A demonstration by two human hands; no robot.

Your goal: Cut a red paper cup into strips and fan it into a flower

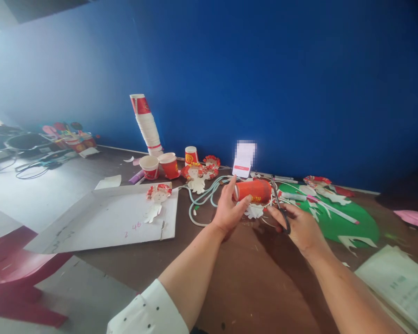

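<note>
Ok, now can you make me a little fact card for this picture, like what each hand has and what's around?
Left hand: holds a red paper cup with gold print, turned sideways
Right hand: holds black-handled scissors, blades by the cup's right end
Blades touching cup: can't tell
Behind: tall stack of red-and-white paper cups, blue wall
Left side: flat white board, red-topped white paper doll on it
Right side: rounded green sheet, thin pink-and-white marker over it

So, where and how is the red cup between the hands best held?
The red cup is probably best gripped by its wall near the pale-edged left end, coming from the left: it is turned on its side, and the scissors in the right hand are at its opposite end. The left hand grips there.
</note>
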